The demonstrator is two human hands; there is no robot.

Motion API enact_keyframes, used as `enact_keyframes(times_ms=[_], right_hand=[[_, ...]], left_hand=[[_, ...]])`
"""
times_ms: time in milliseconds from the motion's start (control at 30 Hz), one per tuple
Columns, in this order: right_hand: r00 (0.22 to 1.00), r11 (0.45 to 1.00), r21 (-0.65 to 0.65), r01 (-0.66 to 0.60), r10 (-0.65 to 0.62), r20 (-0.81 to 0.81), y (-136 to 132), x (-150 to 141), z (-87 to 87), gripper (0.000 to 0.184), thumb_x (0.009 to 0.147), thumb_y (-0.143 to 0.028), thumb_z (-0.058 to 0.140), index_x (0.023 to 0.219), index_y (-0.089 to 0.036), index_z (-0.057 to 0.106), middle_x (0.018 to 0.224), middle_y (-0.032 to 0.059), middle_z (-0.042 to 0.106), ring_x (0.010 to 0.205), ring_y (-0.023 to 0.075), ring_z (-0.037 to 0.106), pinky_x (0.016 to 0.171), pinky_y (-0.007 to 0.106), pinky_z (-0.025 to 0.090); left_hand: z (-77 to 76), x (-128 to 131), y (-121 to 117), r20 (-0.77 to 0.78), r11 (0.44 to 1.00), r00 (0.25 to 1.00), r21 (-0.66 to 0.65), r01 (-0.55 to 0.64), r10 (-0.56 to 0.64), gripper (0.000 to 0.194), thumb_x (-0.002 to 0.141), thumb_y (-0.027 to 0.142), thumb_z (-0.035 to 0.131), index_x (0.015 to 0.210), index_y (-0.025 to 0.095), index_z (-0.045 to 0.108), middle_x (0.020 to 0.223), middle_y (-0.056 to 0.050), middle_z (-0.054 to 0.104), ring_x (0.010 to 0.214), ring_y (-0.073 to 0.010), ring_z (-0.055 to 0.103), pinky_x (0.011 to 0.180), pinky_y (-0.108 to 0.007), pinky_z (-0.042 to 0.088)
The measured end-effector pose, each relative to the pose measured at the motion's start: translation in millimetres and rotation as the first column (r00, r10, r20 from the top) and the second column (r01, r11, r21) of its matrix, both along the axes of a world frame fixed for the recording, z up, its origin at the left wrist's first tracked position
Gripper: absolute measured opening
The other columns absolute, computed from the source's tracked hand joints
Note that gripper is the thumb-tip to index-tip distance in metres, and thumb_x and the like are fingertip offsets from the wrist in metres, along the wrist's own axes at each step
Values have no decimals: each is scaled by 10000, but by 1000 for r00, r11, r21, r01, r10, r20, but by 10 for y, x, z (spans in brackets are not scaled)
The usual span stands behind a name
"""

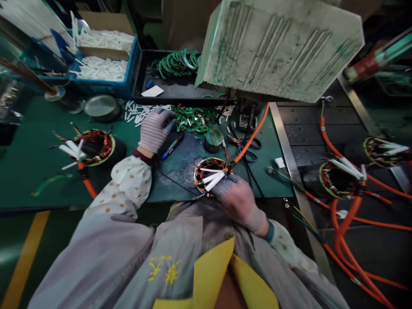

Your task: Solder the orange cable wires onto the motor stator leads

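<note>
My left hand [156, 131] wears a striped knit glove with a grey coated palm, and its fingers curl round a small dark object [169, 123] too shadowed to name. Just below that hand lies a blue and black marker pen [172, 146]. My right hand [236, 199], in a grey glove, grips a copper-wound stator [207, 174] at its white-sleeved leads [212, 181]. A thick orange cable [251, 133] runs from the stator up the dark work mat [182, 180]. Another stator with white leads [96, 148] stands to the left of my left arm.
A large stained board [277, 47] hangs overhead at the far side. Behind it are a blue crate of white sleeves [106, 86] and a black tray of green rings [151, 73]. Green scraps [193, 120] lie ahead. More stators [337, 180] with orange cables rest beyond a metal rail [289, 159].
</note>
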State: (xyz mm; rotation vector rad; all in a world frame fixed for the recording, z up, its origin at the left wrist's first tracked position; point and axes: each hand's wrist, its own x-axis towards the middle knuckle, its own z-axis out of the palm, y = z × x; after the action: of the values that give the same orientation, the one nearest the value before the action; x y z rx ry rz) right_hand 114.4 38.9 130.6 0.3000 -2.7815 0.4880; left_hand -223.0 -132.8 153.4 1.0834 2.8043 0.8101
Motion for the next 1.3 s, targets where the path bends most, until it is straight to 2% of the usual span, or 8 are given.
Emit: enact_keyframes(times_ms=[133,367,600,733,900,1067,1167,1300], right_hand=[[939,972,-80,220,-233,-252,418,240,232,225,1109,-360,683,1170,-383,898,1004,48,901,949,306,812,984,501,630],[801,833,-78,547,-548,-241,737,69,-114,275,1139,-443,660,1102,-317,901,1076,140,869,1064,388,791,1074,584,576],[953,952,57,300,-302,36,968,-247,-13,405,1121,-456,712,1479,-318,840,1627,112,783,1562,423,619,1224,576,471],[971,971,30,237,-238,34,1044,-274,-166,353,1155,-522,660,1274,-270,876,1324,109,870,1332,368,708,1201,532,450],[917,920,-14,391,-391,-79,821,-2,-333,455,1200,-559,541,1028,-251,828,993,118,805,983,337,676,915,464,487],[851,861,6,508,-501,-155,372,151,187,446,1212,-566,522,1023,-292,819,892,120,757,864,330,664,789,459,460],[828,831,48,553,-544,-135,205,106,440,417,1206,-576,534,1090,-319,842,805,114,710,768,320,646,720,458,439],[811,812,-4,583,-582,-65,256,-55,115,413,1216,-469,494,1188,-278,859,794,117,757,740,314,686,733,451,495]], left_hand=[[210,30,446,-147,958,984,-280,55,-100,401,1252,289,485,1429,122,804,1463,-146,751,1321,-229,596,1051,-379,422],[337,98,493,-256,943,965,-331,-25,-65,503,1279,246,340,1525,89,751,1511,-221,728,1358,-277,600,1101,-448,458],[186,391,534,-310,897,842,-176,405,-441,362,1144,198,581,1339,239,883,1498,-141,780,1378,-353,694,1132,-488,594],[98,449,752,-189,793,772,-216,570,-607,439,1085,149,571,1361,272,889,1377,-136,811,1252,-349,760,985,-445,635],[473,683,504,-119,843,835,-88,530,-537,378,1150,385,633,1423,293,878,1331,-119,804,1203,-348,777,1045,-449,629],[772,948,208,360,706,657,6,708,-662,449,1138,684,651,1102,327,922,979,-32,816,904,-253,795,833,-335,616],[681,1005,211,433,759,647,157,632,-628,533,1098,777,700,1074,288,910,974,-49,823,891,-261,784,831,-357,641],[367,1135,241,391,859,772,328,392,-502,618,1098,800,712,1114,215,910,1021,-83,843,929,-262,784,871,-360,650]])
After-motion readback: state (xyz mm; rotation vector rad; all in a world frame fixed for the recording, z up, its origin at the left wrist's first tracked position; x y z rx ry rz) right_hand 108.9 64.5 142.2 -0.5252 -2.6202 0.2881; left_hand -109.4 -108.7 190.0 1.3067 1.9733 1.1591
